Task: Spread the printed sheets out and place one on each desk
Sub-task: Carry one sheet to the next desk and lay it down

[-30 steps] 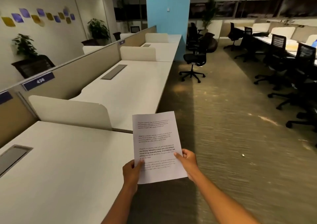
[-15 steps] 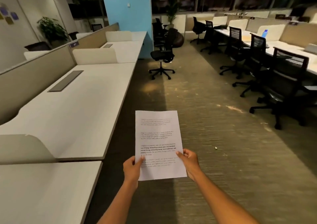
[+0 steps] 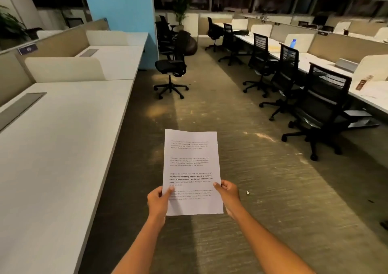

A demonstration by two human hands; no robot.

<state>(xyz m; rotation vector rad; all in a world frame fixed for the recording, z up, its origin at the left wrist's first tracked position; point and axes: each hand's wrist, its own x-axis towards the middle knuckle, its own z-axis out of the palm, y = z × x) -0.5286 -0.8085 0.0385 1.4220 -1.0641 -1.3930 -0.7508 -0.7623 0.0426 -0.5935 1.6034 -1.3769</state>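
Observation:
I hold the printed sheets (image 3: 192,164), white paper with paragraphs of text, upright in front of me over the carpeted aisle. My left hand (image 3: 157,202) pinches the lower left edge and my right hand (image 3: 227,194) grips the lower right edge. How many sheets are in the stack cannot be told. A long row of white desks (image 3: 63,139) runs along my left, split by cream dividers (image 3: 63,69); the nearest desk has a grey cable hatch (image 3: 20,109). A second desk (image 3: 117,61) lies beyond the divider.
A black office chair (image 3: 171,70) stands in the aisle ahead near a blue pillar (image 3: 119,11). Several black chairs (image 3: 319,105) line the desks (image 3: 369,93) on the right, where a blue bottle (image 3: 292,43) stands. Carpeted aisle (image 3: 241,147) runs between the rows.
The view has swung to the right and moved along the aisle; the left desks have slid toward the frame's left. Both hands keep the same hold on the sheets.

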